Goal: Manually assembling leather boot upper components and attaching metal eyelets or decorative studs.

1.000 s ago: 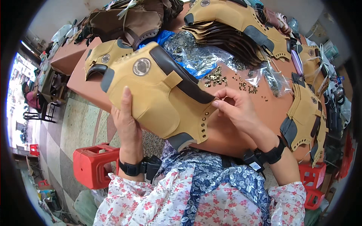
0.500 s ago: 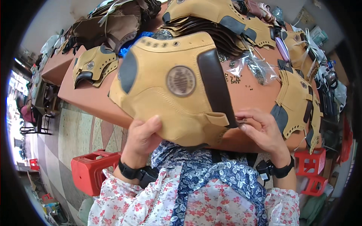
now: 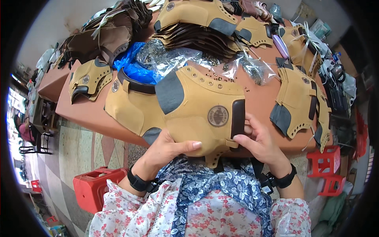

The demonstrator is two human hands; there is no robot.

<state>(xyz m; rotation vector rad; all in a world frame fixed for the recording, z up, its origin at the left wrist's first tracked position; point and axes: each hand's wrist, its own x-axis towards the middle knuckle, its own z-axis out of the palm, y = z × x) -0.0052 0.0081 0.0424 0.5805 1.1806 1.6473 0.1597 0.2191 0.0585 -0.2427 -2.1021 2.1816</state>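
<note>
In front of me I hold a tan leather shoe upper (image 3: 197, 126) with a grey patch, a dark brown padded collar, a round stamped emblem and a row of metal eyelets along its top edge. My left hand (image 3: 167, 149) grips its lower left edge, thumb lying on the front. At the right edge, my right hand (image 3: 258, 140) pinches the lower end of the dark collar beside a small tan loop; some of its fingers are behind the leather. Another tan upper (image 3: 134, 106) lies on the table, partly behind the held one.
On the orange-brown table (image 3: 89, 114) are a blue plastic bag (image 3: 140, 73), clear bags (image 3: 254, 71) of small metal eyelets and loose eyelets. Stacked tan uppers (image 3: 193, 17) stand at the back, more uppers (image 3: 296, 91) at right, brown ones (image 3: 98, 41) at left. A red stool (image 3: 96, 183) stands left below.
The held upper has moved right and turned, its collar now at the right edge. My left hand has shifted right along it. The upper lying behind and the blue bag show more.
</note>
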